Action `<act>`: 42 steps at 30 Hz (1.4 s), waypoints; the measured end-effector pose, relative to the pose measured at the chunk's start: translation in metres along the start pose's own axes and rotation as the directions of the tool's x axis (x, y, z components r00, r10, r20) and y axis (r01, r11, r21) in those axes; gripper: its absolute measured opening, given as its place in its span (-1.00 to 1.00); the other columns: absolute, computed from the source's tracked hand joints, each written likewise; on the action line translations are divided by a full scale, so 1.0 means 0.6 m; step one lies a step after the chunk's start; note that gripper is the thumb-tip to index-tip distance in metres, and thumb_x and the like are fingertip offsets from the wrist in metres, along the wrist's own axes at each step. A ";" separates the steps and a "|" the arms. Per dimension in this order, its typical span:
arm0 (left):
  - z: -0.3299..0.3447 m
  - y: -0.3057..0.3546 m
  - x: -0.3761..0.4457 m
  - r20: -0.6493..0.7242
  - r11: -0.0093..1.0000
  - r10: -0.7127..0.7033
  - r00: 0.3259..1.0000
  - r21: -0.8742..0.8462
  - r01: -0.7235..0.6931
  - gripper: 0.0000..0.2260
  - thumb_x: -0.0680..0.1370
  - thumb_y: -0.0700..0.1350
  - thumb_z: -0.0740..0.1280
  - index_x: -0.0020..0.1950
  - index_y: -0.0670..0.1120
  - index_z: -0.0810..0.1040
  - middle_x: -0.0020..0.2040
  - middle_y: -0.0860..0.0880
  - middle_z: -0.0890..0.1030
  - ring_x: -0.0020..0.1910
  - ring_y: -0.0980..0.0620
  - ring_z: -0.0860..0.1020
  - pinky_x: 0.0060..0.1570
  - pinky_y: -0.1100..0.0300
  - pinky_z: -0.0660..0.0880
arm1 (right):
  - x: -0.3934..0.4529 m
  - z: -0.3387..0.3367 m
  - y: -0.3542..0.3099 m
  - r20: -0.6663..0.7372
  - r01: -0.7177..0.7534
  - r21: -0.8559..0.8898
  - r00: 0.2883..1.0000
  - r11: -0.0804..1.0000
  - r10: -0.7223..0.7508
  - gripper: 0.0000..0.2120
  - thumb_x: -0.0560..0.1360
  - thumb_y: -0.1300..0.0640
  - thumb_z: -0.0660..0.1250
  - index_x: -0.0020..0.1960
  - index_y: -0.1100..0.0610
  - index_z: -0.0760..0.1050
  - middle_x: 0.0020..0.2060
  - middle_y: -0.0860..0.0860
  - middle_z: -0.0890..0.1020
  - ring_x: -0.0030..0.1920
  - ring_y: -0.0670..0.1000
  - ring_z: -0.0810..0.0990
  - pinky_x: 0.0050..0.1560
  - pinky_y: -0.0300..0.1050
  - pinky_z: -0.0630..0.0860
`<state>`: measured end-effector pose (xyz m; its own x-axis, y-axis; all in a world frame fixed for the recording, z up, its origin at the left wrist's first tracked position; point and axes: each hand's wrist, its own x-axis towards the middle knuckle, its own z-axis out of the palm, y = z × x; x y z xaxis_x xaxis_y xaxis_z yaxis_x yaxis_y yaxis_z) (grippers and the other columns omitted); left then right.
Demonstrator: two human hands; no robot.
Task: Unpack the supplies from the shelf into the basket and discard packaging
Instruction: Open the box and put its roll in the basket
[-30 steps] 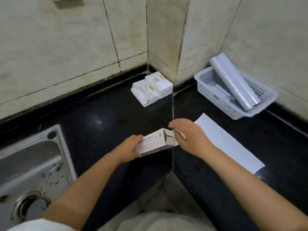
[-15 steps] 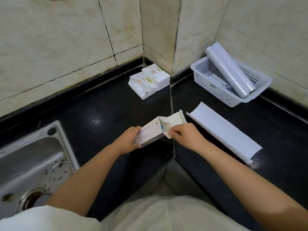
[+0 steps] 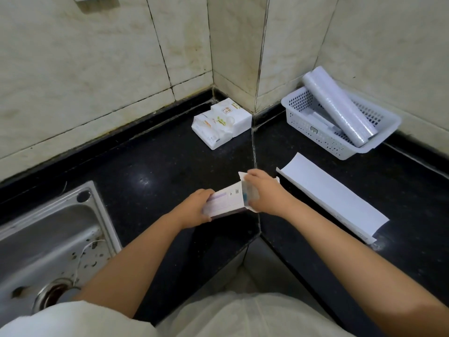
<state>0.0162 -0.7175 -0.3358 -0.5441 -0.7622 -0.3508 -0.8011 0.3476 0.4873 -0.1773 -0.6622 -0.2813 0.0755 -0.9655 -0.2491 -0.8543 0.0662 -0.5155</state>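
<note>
A small white carton [image 3: 227,199] with purple print lies across the black counter's inner corner. My left hand [image 3: 200,206] grips its left end. My right hand [image 3: 263,193] is at its open right end, fingers over the mouth and on something pale blue showing inside; the end flap stands up behind the fingers. A white perforated basket [image 3: 386,136] sits at the back right with a clear-wrapped roll [image 3: 339,109] leaning across it and a smaller long item underneath.
An empty long white carton [image 3: 332,198] lies open on the counter right of my right hand. White tissue packs [image 3: 222,124] sit in the back corner by the wall. A steel sink [image 3: 48,239] is at the left. The counter's front edge is just below my hands.
The carton's end flap was closed a second ago, then opened. My right hand has moved from the flap to the open mouth of the carton. My left hand keeps its hold.
</note>
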 end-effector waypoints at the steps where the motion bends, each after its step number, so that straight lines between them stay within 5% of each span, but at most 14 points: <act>1: 0.000 -0.001 0.000 0.004 1.000 0.006 1.000 0.000 -0.006 -0.50 0.43 -0.19 0.42 0.34 -0.08 0.35 0.28 -0.07 0.41 0.25 -0.01 0.42 0.16 0.24 0.35 | 0.002 -0.002 0.000 0.043 0.009 0.010 0.999 1.000 -0.009 -0.61 0.46 0.21 0.32 0.27 0.24 0.38 0.31 0.11 0.42 0.30 0.11 0.42 0.26 -0.09 0.39; 5: 0.001 -0.003 0.003 0.021 1.000 0.023 1.000 -0.007 -0.023 -0.48 0.44 -0.21 0.41 0.37 -0.08 0.33 0.31 -0.07 0.40 0.26 0.02 0.40 0.15 0.28 0.33 | 0.007 0.001 0.016 0.123 0.016 0.060 0.992 0.998 -0.024 -0.48 0.44 0.14 0.36 0.35 0.17 0.30 0.35 0.08 0.41 0.34 0.08 0.39 0.31 -0.11 0.34; 8: 0.004 -0.006 0.005 0.009 1.000 0.027 1.000 -0.002 -0.027 -0.47 0.45 -0.21 0.41 0.37 -0.09 0.31 0.32 -0.07 0.38 0.27 0.02 0.39 0.22 0.24 0.34 | 0.004 0.015 0.034 -0.021 0.042 0.151 0.999 0.988 -0.040 -0.44 0.43 0.19 0.39 0.38 0.19 0.31 0.42 0.08 0.34 0.41 0.03 0.31 0.39 -0.20 0.21; 10: 0.005 -0.009 0.003 0.001 1.000 0.020 1.000 -0.006 -0.020 -0.47 0.45 -0.20 0.41 0.37 -0.09 0.30 0.32 -0.06 0.37 0.27 0.02 0.38 0.26 0.21 0.35 | -0.003 0.023 0.049 -0.200 0.046 0.217 0.980 0.975 -0.002 -0.56 0.40 0.20 0.42 0.26 0.20 0.47 0.31 0.10 0.46 0.31 0.02 0.41 0.30 -0.24 0.27; 12: 0.004 -0.009 0.002 0.004 1.000 0.019 1.000 -0.016 -0.019 -0.49 0.45 -0.21 0.40 0.36 -0.09 0.31 0.32 -0.06 0.37 0.27 0.03 0.38 0.26 0.20 0.36 | -0.010 0.026 0.058 -0.233 0.045 0.179 0.972 0.983 -0.002 -0.62 0.39 0.17 0.43 0.19 0.21 0.54 0.04 0.07 0.54 0.05 0.00 0.48 0.08 -0.30 0.32; 15: 0.002 -0.006 0.004 0.025 0.999 0.036 0.999 -0.020 -0.036 -0.51 0.45 -0.22 0.39 0.34 -0.08 0.33 0.29 -0.05 0.38 0.24 0.05 0.40 0.20 0.23 0.37 | -0.010 0.021 0.059 -0.105 0.116 0.018 0.988 0.993 -0.114 -0.55 0.43 0.15 0.38 0.31 0.10 0.44 -0.10 -0.01 0.43 -0.04 -0.02 0.43 -0.03 -0.22 0.33; 19: -0.001 -0.007 0.010 0.040 0.999 0.048 0.998 0.002 -0.048 -0.52 0.43 -0.23 0.40 0.32 -0.09 0.35 0.26 -0.05 0.40 0.19 0.05 0.41 0.19 0.22 0.39 | 0.002 0.000 0.056 0.094 0.268 -0.282 0.963 0.921 -0.252 -0.46 0.45 0.17 0.31 0.40 -0.01 0.29 0.14 0.10 0.46 0.15 0.10 0.44 0.12 -0.04 0.46; 24: -0.010 -0.006 0.018 0.078 0.997 0.058 0.995 0.037 -0.061 -0.48 0.42 -0.21 0.42 0.34 -0.10 0.33 0.26 -0.05 0.40 0.24 0.03 0.41 0.22 0.21 0.38 | 0.015 -0.009 0.042 0.209 0.342 -0.549 0.940 0.762 -0.270 -0.48 0.47 0.13 0.29 0.39 0.07 0.23 0.16 0.13 0.43 0.08 0.16 0.50 -0.17 -0.07 0.37; 30: -0.019 0.003 0.031 0.127 0.992 0.079 0.989 0.091 -0.090 -0.49 0.43 -0.17 0.42 0.34 -0.09 0.34 0.29 -0.07 0.41 0.24 0.01 0.41 0.22 0.22 0.37 | 0.019 -0.005 0.022 0.261 0.347 -0.692 0.938 0.634 -0.229 -0.66 0.53 0.22 0.14 0.30 0.23 0.32 0.22 0.23 0.42 0.13 0.24 0.49 -0.21 -0.02 0.31; 34: -0.022 0.001 0.033 0.141 0.991 0.073 0.987 0.099 -0.087 -0.47 0.44 -0.15 0.42 0.36 -0.08 0.32 0.29 -0.06 0.41 0.25 0.02 0.40 0.23 0.23 0.36 | 0.025 0.016 0.017 0.300 0.370 -0.719 0.929 0.589 -0.217 -0.67 0.57 0.24 0.06 0.29 0.28 0.37 0.25 0.24 0.42 0.15 0.25 0.45 -0.07 0.06 0.44; 36: -0.022 0.000 0.032 0.139 0.991 0.073 0.988 0.100 -0.087 -0.48 0.43 -0.15 0.42 0.36 -0.08 0.33 0.28 -0.06 0.42 0.24 0.02 0.41 0.23 0.22 0.36 | 0.023 0.011 0.018 0.242 0.359 -0.684 0.933 0.635 -0.267 -0.71 0.52 0.25 0.19 0.23 0.26 0.45 0.19 0.20 0.50 0.09 0.20 0.52 -0.11 0.01 0.50; 38: -0.021 0.000 0.033 0.137 0.990 0.073 0.988 0.109 -0.088 -0.50 0.43 -0.15 0.42 0.33 -0.09 0.35 0.26 -0.07 0.43 0.22 0.01 0.42 0.22 0.20 0.37 | 0.015 -0.006 0.019 0.168 0.377 -0.649 0.918 0.661 -0.358 -0.80 0.36 0.17 0.45 -0.04 0.19 0.63 -0.08 0.11 0.66 -0.15 0.08 0.65 -0.33 -0.16 0.55; 41: -0.028 0.001 0.042 0.125 0.984 0.069 0.990 0.152 -0.088 -0.54 0.42 -0.16 0.42 0.29 -0.09 0.38 0.24 -0.07 0.45 0.20 -0.01 0.44 0.21 0.18 0.39 | -0.003 -0.026 0.044 0.123 0.333 -0.610 0.936 0.719 -0.329 -0.80 0.32 0.14 0.45 -0.07 0.16 0.62 -0.13 0.07 0.66 -0.14 0.00 0.64 -0.28 -0.22 0.55; 42: -0.032 0.000 0.046 0.119 0.980 0.064 0.991 0.179 -0.084 -0.55 0.43 -0.17 0.42 0.28 -0.09 0.39 0.24 -0.07 0.45 0.20 -0.01 0.44 0.21 0.18 0.40 | -0.011 -0.036 0.055 0.087 0.323 -0.598 0.936 0.733 -0.342 -0.81 0.21 0.15 0.53 -0.20 0.15 0.64 -0.26 0.05 0.66 -0.26 -0.02 0.65 -0.40 -0.28 0.50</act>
<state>0.0056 -0.7490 -0.3302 -0.6199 -0.6679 -0.4119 -0.7839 0.5027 0.3644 -0.2171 -0.6589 -0.2788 0.4074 -0.9042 -0.1279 -0.9095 -0.4144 0.0322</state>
